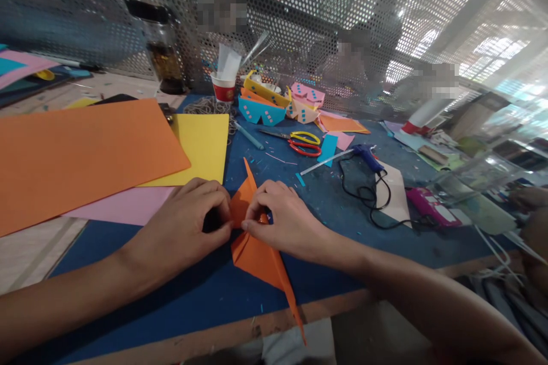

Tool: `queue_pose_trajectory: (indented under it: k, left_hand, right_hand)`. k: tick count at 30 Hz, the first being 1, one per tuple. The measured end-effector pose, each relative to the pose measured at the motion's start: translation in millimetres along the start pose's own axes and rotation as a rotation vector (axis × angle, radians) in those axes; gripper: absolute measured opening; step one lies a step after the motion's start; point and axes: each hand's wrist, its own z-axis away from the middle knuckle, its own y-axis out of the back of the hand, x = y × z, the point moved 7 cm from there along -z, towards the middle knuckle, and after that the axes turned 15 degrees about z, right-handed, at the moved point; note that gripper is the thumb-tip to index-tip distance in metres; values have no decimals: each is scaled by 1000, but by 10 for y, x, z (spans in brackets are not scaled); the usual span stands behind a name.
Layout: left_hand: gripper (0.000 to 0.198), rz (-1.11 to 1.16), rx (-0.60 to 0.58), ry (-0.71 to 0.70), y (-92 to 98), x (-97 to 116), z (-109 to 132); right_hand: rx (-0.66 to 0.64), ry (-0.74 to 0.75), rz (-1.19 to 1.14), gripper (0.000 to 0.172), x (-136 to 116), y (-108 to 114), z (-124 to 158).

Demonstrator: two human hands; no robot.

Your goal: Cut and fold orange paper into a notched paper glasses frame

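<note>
An orange folded paper piece (257,262) lies over the blue mat near the table's front edge, one long narrow end pointing towards me. My left hand (194,219) pinches its left edge between thumb and fingers. On its middle, close by, my right hand (285,217) grips a fold with thumb and fingertips pressed together. The fingers cover part of the folds. Left of the piece lie a large orange sheet (85,154), a yellow sheet (205,148) and a pink sheet (124,205), overlapping one another.
Scissors (303,142) with red and yellow handles lie beyond my hands, beside a teal pen (250,136). A blue glue gun (368,158) with a black cord is at right. Folded paper shapes (262,111), a red-and-white cup (224,86) and a dark-lidded bottle (165,57) stand behind.
</note>
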Motion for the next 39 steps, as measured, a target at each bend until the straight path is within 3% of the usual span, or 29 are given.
queue_pose_trajectory:
  k: [27,39]
  left_hand:
    - [16,108,-53,45,73,-81,28]
    - [16,24,-17,47,24,-21,-7]
  right_hand:
    - [14,-23,20,30,-16,-24,-3]
    - [18,-19,34,35,-46,-32,11]
